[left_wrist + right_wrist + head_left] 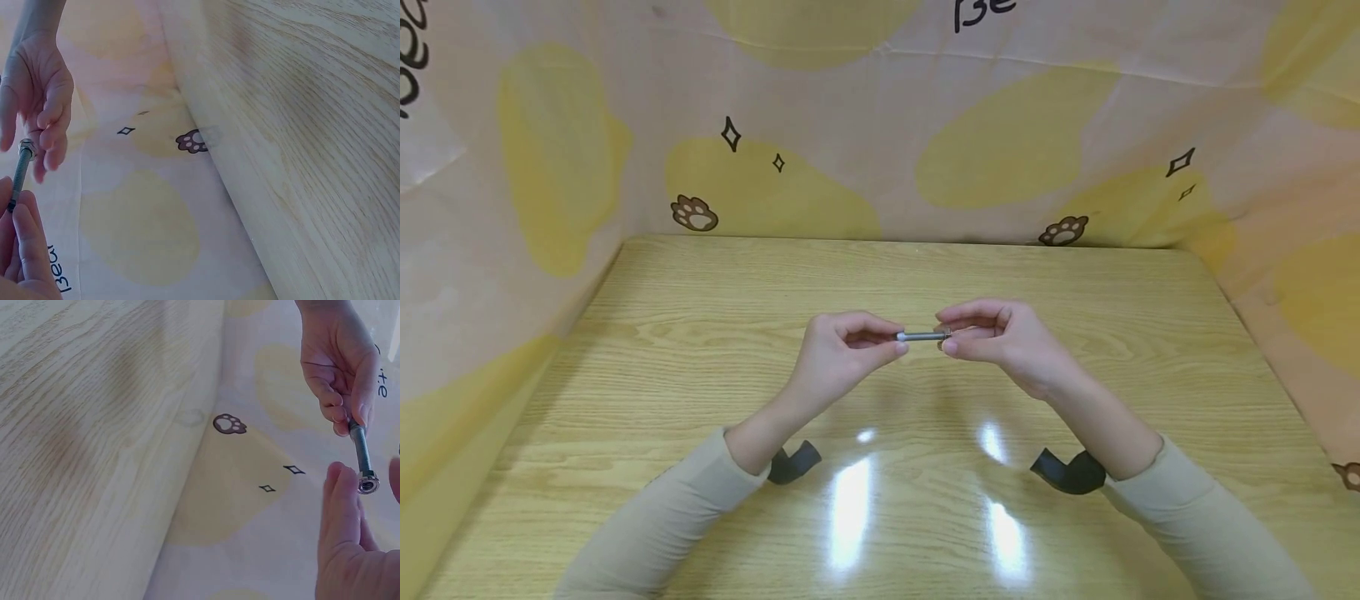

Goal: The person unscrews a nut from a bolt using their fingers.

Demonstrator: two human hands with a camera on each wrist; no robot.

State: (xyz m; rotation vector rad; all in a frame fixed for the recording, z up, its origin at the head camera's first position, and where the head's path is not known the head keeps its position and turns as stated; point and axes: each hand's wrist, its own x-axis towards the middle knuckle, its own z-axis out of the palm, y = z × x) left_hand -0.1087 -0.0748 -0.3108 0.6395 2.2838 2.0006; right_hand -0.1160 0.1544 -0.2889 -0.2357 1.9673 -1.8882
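Above the table, my left hand pinches one end of a slim grey metal bolt between thumb and fingertips. The bolt lies nearly level and points toward my right hand. On its far end sits a shiny nut, which the left wrist view shows close to the right palm and fingers. In the right wrist view the right fingers are straight beside the nut, with the thumb apart on its other side. Whether a right fingertip touches the nut, I cannot tell. The left fingertips hide the bolt's other end.
Below the hands spreads a light wood-grain table with bright glare spots near its front. A cloth with yellow patches and paw prints surrounds the back and sides. Dark straps hang by both wrists.
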